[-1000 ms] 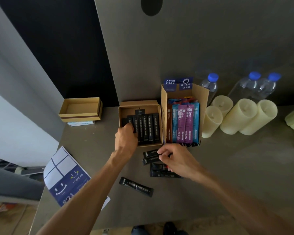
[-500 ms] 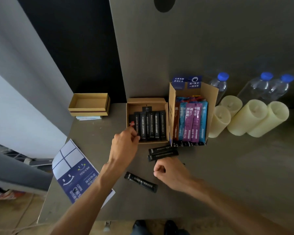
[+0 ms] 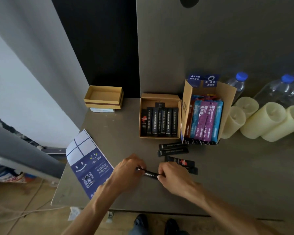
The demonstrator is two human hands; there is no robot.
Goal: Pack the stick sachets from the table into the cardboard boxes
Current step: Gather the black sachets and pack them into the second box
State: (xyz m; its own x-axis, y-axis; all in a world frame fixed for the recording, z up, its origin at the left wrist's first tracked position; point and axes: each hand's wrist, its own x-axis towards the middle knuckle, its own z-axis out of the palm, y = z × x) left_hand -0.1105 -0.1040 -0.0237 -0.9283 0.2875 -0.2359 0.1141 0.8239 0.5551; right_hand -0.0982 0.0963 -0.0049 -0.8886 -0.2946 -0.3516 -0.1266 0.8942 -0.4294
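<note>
Left hand (image 3: 129, 168) and right hand (image 3: 172, 175) pinch opposite ends of one black sachet (image 3: 150, 173) just above the worktop (image 3: 227, 175). Beyond the right hand lie loose sachets (image 3: 173, 148); farther off stands a flat box (image 3: 159, 116) of black sticks.

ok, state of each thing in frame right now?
left hand: pinches one end of black sachet
right hand: pinches its other end
low box: open, filled side to side
tall box: open, coloured sachets upright inside
loose sachets: flat on table
bottles: capped

Open bare table (image 3: 119, 138) between blue leaflet (image 3: 89, 165) and low cardboard box (image 3: 159, 97). Before the boxes, loose black sachets (image 3: 174, 149) litter the approach; candles (image 3: 261, 122) crowd the tall box (image 3: 187, 103) on its right.
</note>
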